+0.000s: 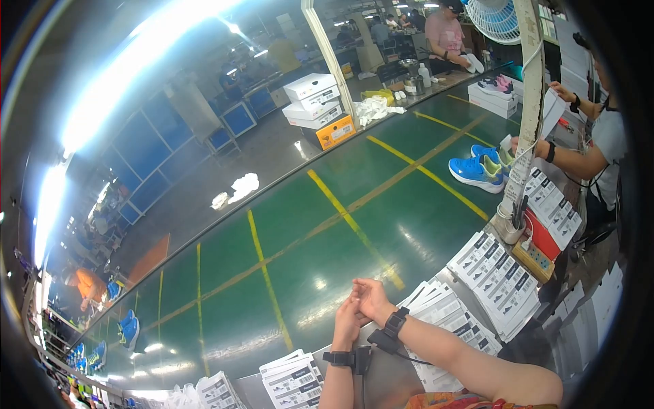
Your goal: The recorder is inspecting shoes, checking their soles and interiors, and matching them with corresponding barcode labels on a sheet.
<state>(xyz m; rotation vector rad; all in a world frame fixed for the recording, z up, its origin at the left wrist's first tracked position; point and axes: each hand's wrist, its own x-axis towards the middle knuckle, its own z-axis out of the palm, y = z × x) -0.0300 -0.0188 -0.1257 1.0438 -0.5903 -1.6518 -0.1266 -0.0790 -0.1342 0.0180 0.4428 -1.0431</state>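
— Room first: how do the edges run, seen from your end?

— I have the left hand [347,319] and right hand [372,300] over the near edge of the belt [317,269], with the grey desk [387,371] along that edge. Green surface stretches ahead of the fingertips to a dark far edge slanting up to the right, so my widest room is that way. At the sides I'm hemmed in: the near stack [443,311] and left stack [291,382] flank the forearms.

— Are the hands gripping anything?

— Nothing that I can see. The right is half open, fingers loosely curled; the left's fingers rest against it, and I can't tell how far they're spread.

— Containers?

— I make out a cup [507,230] at the foot of the pole [527,123], with what look like pens [520,213] in it. White boxes [313,114] sit on an orange box [336,134] past the far edge; their insides are hidden from me.

— And which way does the paper point?

— The near stack lies on the desk by the right hand, its long axis running from upper left, at the belt, to lower right. The sheets are fanned. The left stack runs out of my view below.
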